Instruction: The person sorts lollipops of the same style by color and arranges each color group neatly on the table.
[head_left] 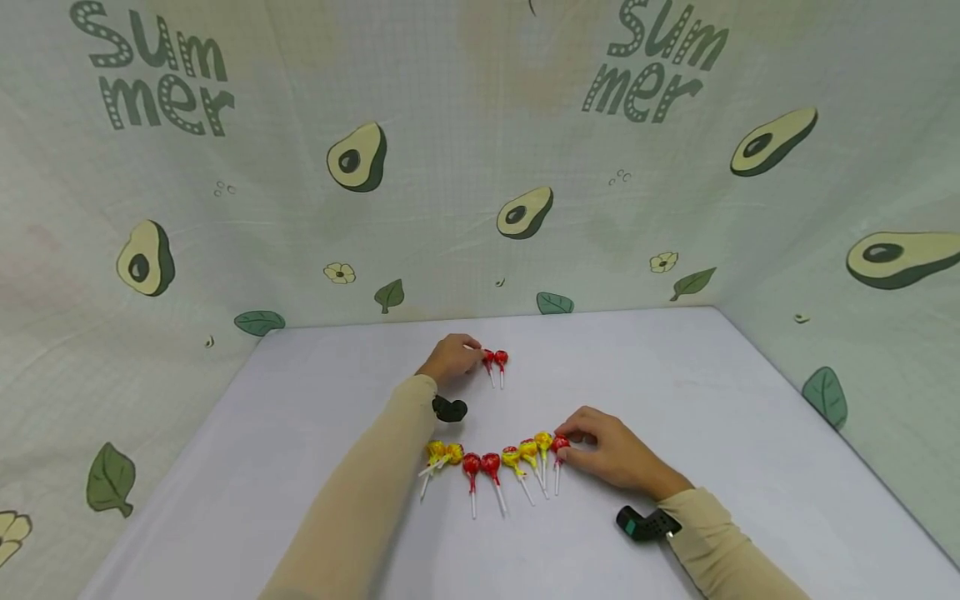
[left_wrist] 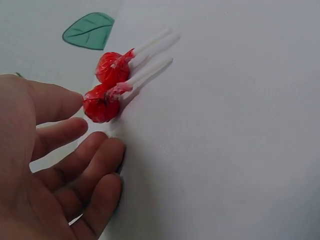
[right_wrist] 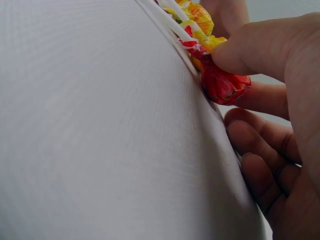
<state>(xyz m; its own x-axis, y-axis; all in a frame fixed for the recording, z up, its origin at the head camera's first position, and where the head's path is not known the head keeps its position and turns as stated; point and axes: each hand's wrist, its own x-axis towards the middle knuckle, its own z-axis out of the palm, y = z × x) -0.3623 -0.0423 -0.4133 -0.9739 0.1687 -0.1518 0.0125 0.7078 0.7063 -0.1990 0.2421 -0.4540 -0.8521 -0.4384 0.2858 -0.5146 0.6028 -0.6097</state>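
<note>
My left hand (head_left: 452, 358) is at the far part of the table, beside two red-wrapped lollipops (head_left: 501, 358) that lie side by side. In the left wrist view, a fingertip meets the edge of the nearer red lollipop (left_wrist: 101, 103); the other fingers are loosely bent, with nothing between them. Closer to me, my right hand (head_left: 611, 450) pinches the head of a red lollipop (right_wrist: 226, 86) between thumb and forefinger. That lollipop is at the right end of a curved row, next to several yellow lollipops (head_left: 543, 442).
Two more red lollipops (head_left: 471, 463) lie in the row's middle, and crossed yellow lollipops (head_left: 453, 452) at its left end, beside my left sleeve (head_left: 360, 492). The white table (head_left: 750, 417) meets a printed cloth backdrop (head_left: 442, 250) behind.
</note>
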